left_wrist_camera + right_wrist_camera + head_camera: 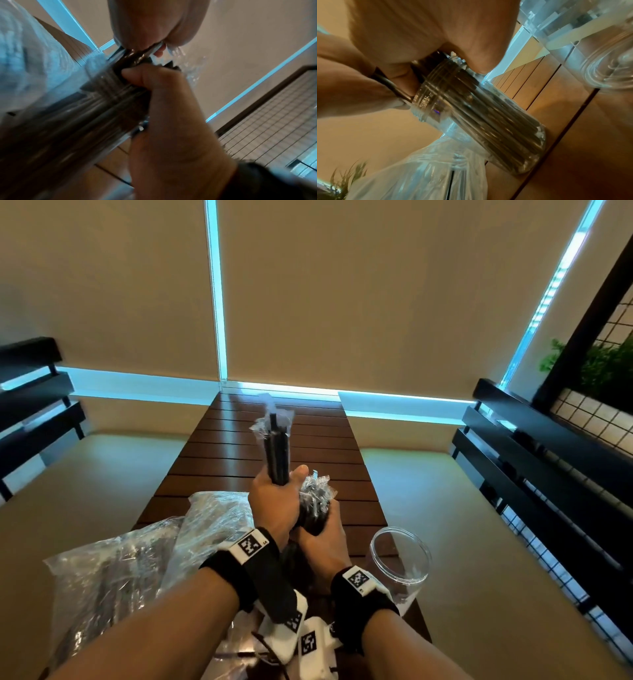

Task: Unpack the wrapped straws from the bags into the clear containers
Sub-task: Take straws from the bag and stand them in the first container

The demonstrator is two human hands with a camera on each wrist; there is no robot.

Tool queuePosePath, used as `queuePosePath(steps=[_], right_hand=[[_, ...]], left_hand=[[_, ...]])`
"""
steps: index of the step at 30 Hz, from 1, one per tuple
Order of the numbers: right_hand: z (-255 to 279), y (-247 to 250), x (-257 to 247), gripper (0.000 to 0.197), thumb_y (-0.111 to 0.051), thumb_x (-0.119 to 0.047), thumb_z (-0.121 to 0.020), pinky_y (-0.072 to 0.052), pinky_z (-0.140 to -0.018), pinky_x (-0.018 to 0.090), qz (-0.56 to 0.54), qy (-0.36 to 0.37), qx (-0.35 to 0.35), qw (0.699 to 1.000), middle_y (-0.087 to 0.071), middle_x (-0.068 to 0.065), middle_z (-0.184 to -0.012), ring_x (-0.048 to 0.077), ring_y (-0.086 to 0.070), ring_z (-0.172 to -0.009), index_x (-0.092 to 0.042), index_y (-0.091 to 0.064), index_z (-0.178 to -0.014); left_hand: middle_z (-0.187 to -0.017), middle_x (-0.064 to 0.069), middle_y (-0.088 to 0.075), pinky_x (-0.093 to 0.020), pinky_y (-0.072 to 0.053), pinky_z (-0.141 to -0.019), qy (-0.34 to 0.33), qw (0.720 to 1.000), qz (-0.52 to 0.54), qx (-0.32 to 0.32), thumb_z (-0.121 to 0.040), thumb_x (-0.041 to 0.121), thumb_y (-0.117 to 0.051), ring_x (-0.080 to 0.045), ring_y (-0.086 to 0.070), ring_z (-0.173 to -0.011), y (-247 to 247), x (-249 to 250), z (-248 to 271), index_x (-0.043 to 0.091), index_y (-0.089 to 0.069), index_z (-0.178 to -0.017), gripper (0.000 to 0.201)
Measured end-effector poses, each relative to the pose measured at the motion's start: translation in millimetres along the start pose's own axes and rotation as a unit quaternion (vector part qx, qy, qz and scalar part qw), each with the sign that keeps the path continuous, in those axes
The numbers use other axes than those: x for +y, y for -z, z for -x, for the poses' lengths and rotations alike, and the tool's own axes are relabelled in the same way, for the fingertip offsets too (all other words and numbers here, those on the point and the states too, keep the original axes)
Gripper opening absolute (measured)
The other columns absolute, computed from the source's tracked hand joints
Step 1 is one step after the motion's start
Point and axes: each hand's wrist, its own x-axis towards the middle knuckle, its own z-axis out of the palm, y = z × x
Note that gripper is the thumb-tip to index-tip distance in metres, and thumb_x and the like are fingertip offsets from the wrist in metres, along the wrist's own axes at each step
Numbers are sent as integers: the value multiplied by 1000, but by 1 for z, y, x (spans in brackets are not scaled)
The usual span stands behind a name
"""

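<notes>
My left hand grips a bundle of black wrapped straws that stands upright above the table. Just to its right, my right hand holds a clear container packed with wrapped straws, its crinkled wrapper tops sticking out. The left wrist view shows my left hand gripping the straws right over that container, with my right hand wrapped round it. In the right wrist view my right hand grips the neck of the full container. A second clear container stands empty at the right.
Two clear plastic bags holding more straws lie on the left of the slatted wooden table. Cushioned benches with dark slatted backs flank the table. A wire grid with plants stands at the far right.
</notes>
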Motion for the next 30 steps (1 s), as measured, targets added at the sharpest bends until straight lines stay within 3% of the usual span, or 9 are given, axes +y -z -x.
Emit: queuePosePath(steps=[4, 7, 9, 13, 18, 22, 24, 27, 30], right_hand=[[-2, -4, 2, 62, -76, -38, -61, -57, -87, 38, 24, 13, 19, 999, -66, -5, -110, 10, -66, -97, -37, -47, -116], [-1, -2, 2, 63, -79, -32, -65, -53, -78, 24, 42, 20, 20, 999, -64, -6, -110, 8, -64, -96, -33, -45, -118], [0, 0, 1, 58, -77, -21, -72, -47, -71, 15, 55, 26, 18, 998, -63, -4, -109, 8, -63, -95, -29, -44, -118], [0, -2, 0, 60, -75, -19, -73, -49, -85, 27, 62, 29, 27, 997, -62, -3, -113, 15, -62, -101, -26, -44, -124], [-1, -7, -1, 56, -69, -25, -68, -49, -84, 32, 66, 30, 30, 997, -64, 0, -113, 20, -62, -102, -23, -46, -120], [-1, -5, -4, 53, -70, -24, -68, -46, -75, 29, 69, 23, 17, 997, -63, 1, -111, 21, -62, -98, -24, -43, -114], [-2, -5, -6, 65, -73, -32, -63, -52, -84, 34, 57, 19, 5, 998, -60, 2, -117, 20, -61, -103, -27, -41, -119], [2, -4, -8, 86, -79, -33, -68, -44, -106, 38, 54, 27, -8, 998, -43, 4, -133, 18, -50, -120, -23, -33, -140], [6, 0, -7, 105, -86, -27, -69, -38, -107, 31, 89, 57, -8, 994, -33, 4, -143, 18, -42, -128, -19, -20, -150]], left_hand=[[-84, -26, -58, -49, -59, -72, -66, 993, -78, -65, -73, 48, -81, -35, -63, -75, 8, -16, 0, 20, -58, -62, 38], [-91, -9, -48, -43, -56, -81, -104, 973, -168, -116, -69, 60, -75, -24, -54, -88, 19, -15, -5, 32, -58, -59, 34], [-102, -5, -49, -35, -53, -87, -127, 959, -196, -160, -70, 58, -77, -18, -54, -98, 29, -7, -6, 30, -59, -76, 35], [-135, 2, -40, -25, -39, -96, -189, 943, -176, -207, -71, 69, -69, -10, -46, -119, 41, 34, -4, 31, -39, -135, 81], [-146, 0, -44, -31, -37, -109, -359, 855, -310, -208, -98, 31, -54, -12, -42, -132, 24, 80, -6, 23, -38, -148, 53], [-148, -3, -49, -32, -27, -118, -352, 823, -373, -245, -102, 15, -40, -17, -30, -146, 26, 52, -8, 12, -51, -141, 40], [-151, -5, -46, -44, -27, -119, -320, 825, -378, -270, -100, 15, -39, -19, -26, -148, 34, 26, -6, 10, -51, -141, 43], [-162, -1, -25, -52, -20, -119, -260, 810, -414, -324, -97, 26, -29, -16, -12, -152, 47, -5, -2, 16, -34, -152, 56], [-165, 4, -11, -54, -12, -121, -243, 826, -392, -323, -96, 49, -22, -11, -3, -152, 47, 1, -3, 22, -23, -156, 66]])
